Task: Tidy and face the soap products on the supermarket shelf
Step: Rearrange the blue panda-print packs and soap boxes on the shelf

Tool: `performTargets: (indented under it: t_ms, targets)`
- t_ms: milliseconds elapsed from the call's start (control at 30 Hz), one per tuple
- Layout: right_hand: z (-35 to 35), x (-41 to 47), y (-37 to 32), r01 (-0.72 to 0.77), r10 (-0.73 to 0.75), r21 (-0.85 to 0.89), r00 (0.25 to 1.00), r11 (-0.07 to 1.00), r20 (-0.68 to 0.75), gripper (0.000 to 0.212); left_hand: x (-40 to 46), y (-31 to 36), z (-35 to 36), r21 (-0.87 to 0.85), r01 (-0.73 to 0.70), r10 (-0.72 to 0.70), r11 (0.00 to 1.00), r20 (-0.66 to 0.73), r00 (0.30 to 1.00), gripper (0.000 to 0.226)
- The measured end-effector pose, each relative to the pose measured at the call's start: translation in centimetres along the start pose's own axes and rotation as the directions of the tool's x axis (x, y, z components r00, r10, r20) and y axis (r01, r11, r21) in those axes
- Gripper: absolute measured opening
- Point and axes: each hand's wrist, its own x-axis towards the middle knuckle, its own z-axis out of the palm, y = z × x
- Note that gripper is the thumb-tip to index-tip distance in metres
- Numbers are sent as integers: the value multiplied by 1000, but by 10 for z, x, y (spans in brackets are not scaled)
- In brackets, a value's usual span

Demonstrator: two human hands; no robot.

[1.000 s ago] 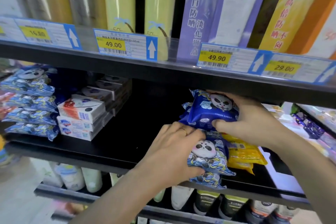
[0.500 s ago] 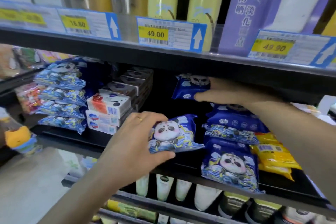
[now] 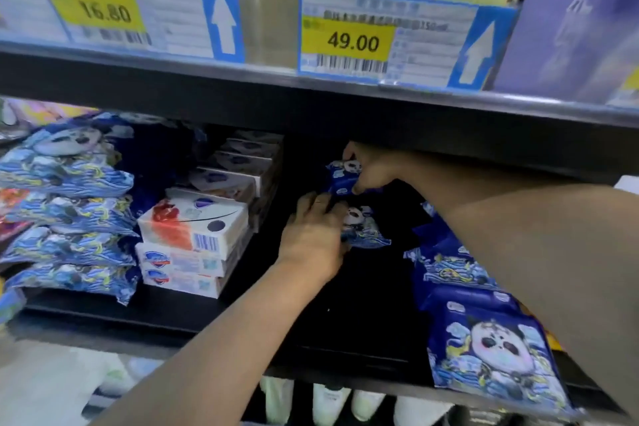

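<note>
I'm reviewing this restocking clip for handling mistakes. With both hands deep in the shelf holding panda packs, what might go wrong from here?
1. The right forearm passes just above the stack of panda packs at the right; drawing back might drag some off the shelf edge.
2. The right hand grips the upper panda pack by one end, so it may slip.
3. The left hand holds the lower panda pack tilted, so it may end up badly faced.
</note>
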Motion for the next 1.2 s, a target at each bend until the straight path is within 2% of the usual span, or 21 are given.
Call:
performTargets:
  t_ms: [100,200,333,433,533,633,733,900,1033,1133,1200]
  targets:
    - [10,14,0,-12,12,-13,1000,1000,11,60,19,10,4,70,70,-69,995,-17,997,65]
    - [16,24,0,-13,13,6,1000,1000,-18,48,28,17,5,15,106,-105,994,-54,993,61]
    - [18,29,-1,-6,9,58,998,998,-58,48,26,17,8,-43,136,-140,990,-99,985,52]
    - [19,29,-3,26,-22,68,998,997,-65,46,24,15,9,-74,123,-129,990,-82,988,44]
    - [19,29,-5,19,-14,55,996,998,-92,46,20,10,4,-90,112,-118,990,-66,991,46]
    - [23,31,-9,-39,38,-30,998,999,-47,41,16,6,1,-107,110,-118,988,-65,991,47]
    - [19,31,-10,-36,36,-88,999,995,4,43,14,6,0,-98,115,-122,989,-71,990,46]
    - [6,14,-13,-21,26,-63,997,998,67,45,17,5,-1,-80,136,-140,988,-52,989,43]
    - [8,-13,-5,19,-15,50,998,999,-65,36,5,6,-11,-102,71,-77,992,-56,995,51]
    - [7,-46,15,109,-60,214,972,971,-225,30,-23,16,-23,-272,-30,-39,962,-242,969,48]
    - [3,-80,34,164,-85,264,954,951,-287,27,-44,27,-31,-419,-71,-45,905,-259,965,42]
